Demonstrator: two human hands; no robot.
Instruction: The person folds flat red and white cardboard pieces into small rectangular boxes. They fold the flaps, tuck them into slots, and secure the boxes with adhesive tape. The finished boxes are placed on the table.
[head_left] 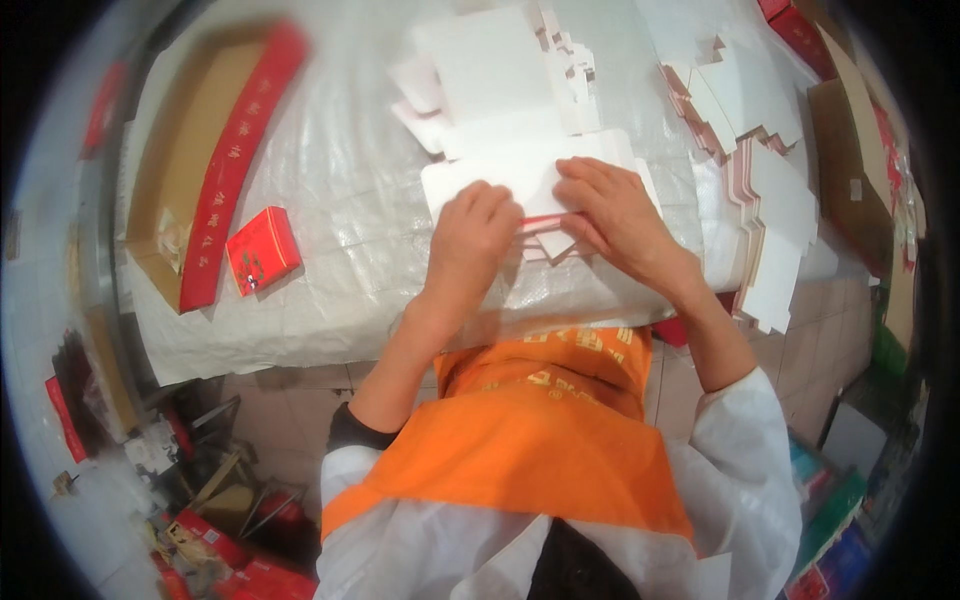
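Both my hands are at a flat cardboard box blank (530,170), white on its upper face, with a red strip showing along a near fold. My left hand (474,236) has its fingers curled down over the near left part of the blank. On the right side my right hand (620,212) pinches the near edge, thumb toward the red fold. How much of the blank lies under the fingers is hidden. Just beyond lies a stack of white die-cut blanks (495,65) with notched edges. A finished small red box (262,250) sits to the left.
A long open carton (165,170) with a red side (235,165) stands at the table's left. More stacked white blanks (775,215) overhang the right edge. Brown cartons (848,150) stand at far right. Red packages (265,580) lie on the floor at lower left.
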